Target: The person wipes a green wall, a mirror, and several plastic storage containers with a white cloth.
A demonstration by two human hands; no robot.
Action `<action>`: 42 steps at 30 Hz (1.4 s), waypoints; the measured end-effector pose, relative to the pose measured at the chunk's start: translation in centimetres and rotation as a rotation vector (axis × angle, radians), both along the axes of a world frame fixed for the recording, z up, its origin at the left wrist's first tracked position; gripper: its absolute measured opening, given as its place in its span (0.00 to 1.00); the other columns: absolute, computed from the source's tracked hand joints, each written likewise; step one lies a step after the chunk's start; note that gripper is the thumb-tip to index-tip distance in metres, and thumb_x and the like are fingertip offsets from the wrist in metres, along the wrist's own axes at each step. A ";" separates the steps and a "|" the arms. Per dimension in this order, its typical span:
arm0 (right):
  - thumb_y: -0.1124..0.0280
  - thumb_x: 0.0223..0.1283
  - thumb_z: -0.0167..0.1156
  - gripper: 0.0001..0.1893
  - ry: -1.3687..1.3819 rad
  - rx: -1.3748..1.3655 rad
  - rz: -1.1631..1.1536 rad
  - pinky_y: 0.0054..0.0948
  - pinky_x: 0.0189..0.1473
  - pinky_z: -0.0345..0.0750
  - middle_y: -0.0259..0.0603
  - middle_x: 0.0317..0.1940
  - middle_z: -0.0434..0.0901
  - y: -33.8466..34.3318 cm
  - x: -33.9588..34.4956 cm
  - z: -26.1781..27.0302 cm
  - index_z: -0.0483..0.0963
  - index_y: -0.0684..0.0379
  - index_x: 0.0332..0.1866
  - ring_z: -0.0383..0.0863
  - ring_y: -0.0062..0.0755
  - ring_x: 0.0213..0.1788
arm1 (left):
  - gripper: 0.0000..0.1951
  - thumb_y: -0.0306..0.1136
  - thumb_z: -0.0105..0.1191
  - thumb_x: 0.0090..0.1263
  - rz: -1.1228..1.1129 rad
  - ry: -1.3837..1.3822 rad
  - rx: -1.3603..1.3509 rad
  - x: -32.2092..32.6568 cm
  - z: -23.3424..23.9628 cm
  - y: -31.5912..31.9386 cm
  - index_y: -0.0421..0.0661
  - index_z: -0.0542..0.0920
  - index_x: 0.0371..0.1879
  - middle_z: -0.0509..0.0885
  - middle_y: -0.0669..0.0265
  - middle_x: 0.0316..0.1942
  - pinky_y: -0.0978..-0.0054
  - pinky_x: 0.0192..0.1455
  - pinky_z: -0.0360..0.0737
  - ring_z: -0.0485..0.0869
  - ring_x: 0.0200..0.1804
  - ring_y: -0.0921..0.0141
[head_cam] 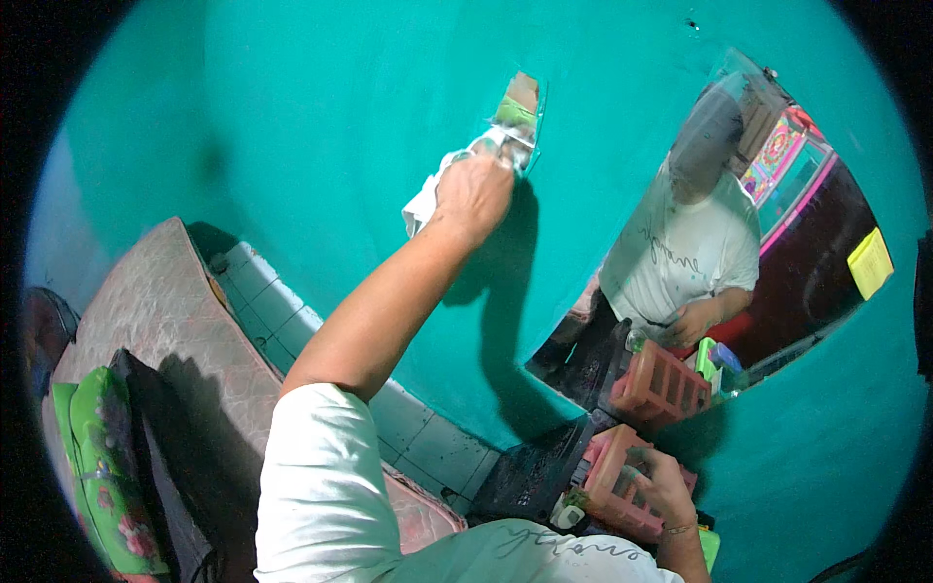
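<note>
My left hand (477,189) is closed around a crumpled white cloth (426,200), and presses it against the lower part of a narrow mirror-like strip (519,106) on the teal wall. The strip's upper part shows brown and green; the hand and cloth cover its lower part. Low on the right, my right hand (662,481) hovers over or beside a pink plastic basket (616,466), its fingers bent and apart, with nothing visible in them. Whether it touches the basket I cannot tell.
A large wall mirror (794,291) bears a yellow note (870,264) and reflects a person in a white shirt. Beside the pink basket stands a black perforated plastic container (536,470). A mattress (160,291) lies left, with a green floral item (109,466) and dark fabric (164,466). White floor tiles (437,444) border the wall.
</note>
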State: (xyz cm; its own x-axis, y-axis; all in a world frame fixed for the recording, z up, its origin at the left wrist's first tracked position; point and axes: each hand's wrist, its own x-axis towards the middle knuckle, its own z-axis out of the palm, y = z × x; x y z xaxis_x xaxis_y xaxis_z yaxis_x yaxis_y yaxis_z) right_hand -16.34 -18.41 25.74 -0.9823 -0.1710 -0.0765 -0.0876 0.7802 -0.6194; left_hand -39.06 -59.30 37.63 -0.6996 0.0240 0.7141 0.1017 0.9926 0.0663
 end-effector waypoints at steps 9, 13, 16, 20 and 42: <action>0.77 0.53 0.65 0.17 -0.013 0.015 -0.028 0.28 0.48 0.78 0.50 0.40 0.84 2.3 0.9 0.5 0.77 0.72 0.48 0.83 0.33 0.43 | 0.19 0.32 0.53 0.63 0.077 0.175 0.187 2.8 5.0 -1.1 0.57 0.77 0.55 0.79 0.51 0.41 0.55 0.39 0.81 0.83 0.41 0.50; 0.75 0.50 0.63 0.17 0.056 -0.010 -0.075 0.34 0.48 0.78 0.55 0.40 0.83 3.4 1.7 -0.5 0.78 0.71 0.46 0.84 0.44 0.43 | 0.19 0.30 0.52 0.63 0.012 0.315 0.196 -0.6 5.4 -0.3 0.53 0.76 0.55 0.79 0.50 0.41 0.55 0.38 0.81 0.84 0.38 0.49; 0.74 0.49 0.63 0.16 0.029 -0.032 -0.114 0.37 0.48 0.78 0.58 0.40 0.83 4.2 2.2 -1.1 0.78 0.71 0.44 0.84 0.50 0.43 | 0.18 0.26 0.49 0.63 0.007 0.329 0.229 -1.1 4.0 1.0 0.45 0.75 0.54 0.79 0.47 0.41 0.57 0.36 0.82 0.85 0.35 0.49; 0.75 0.52 0.64 0.15 0.067 0.010 -0.006 0.37 0.48 0.77 0.58 0.40 0.83 3.9 2.1 -0.9 0.78 0.71 0.44 0.84 0.51 0.43 | 0.15 0.28 0.50 0.63 0.056 0.172 0.268 -1.2 -0.3 1.4 0.42 0.78 0.49 0.82 0.46 0.41 0.57 0.37 0.83 0.85 0.37 0.51; 0.78 0.48 0.62 0.13 -0.006 0.007 -0.103 0.35 0.49 0.78 0.55 0.40 0.83 2.9 1.1 -1.3 0.79 0.69 0.42 0.84 0.46 0.45 | 0.15 0.37 0.57 0.58 0.052 -0.281 0.479 0.3 1.4 0.0 0.41 0.81 0.40 0.83 0.47 0.43 0.53 0.51 0.78 0.82 0.45 0.48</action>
State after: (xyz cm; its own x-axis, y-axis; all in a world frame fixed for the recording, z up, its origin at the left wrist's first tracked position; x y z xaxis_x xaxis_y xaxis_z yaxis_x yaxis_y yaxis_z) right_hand -15.20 -15.54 24.44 -0.9942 -0.0690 -0.0830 -0.0035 0.7893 -0.6140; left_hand -38.79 -59.33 39.04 -0.8565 -0.2968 0.4223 -0.0330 0.8480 0.5290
